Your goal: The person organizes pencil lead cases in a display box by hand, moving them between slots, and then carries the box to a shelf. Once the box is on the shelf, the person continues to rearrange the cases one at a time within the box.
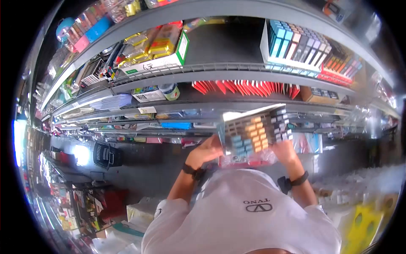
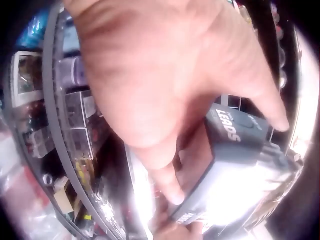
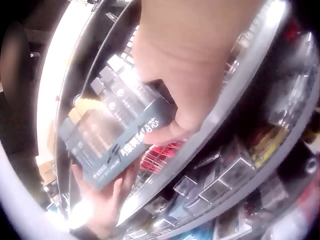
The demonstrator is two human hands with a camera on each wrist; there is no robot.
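Both hands hold a grey-blue display box of pencil leads (image 3: 132,145) in front of the chest, tilted. "LEADS" is printed on its end in the left wrist view. Slim upright lead cases (image 1: 257,134) fill it in blue, orange and dark-and-white groups. My left hand (image 1: 209,150) grips the box's left end, its fingers and thumb spread around the corner. At the other end my right hand (image 1: 284,151) holds on, with thumb and fingers bent over the edge in the right wrist view. In the head view the box hides part of the right fingers.
Shelves (image 1: 237,76) run across ahead. A white box of teal, grey and brown cases (image 1: 292,63) stands upper right, and a box of yellow packets (image 1: 152,63) upper left. Red packets (image 1: 245,88) line the shelf below. A dark basket (image 1: 102,155) sits on the floor at left.
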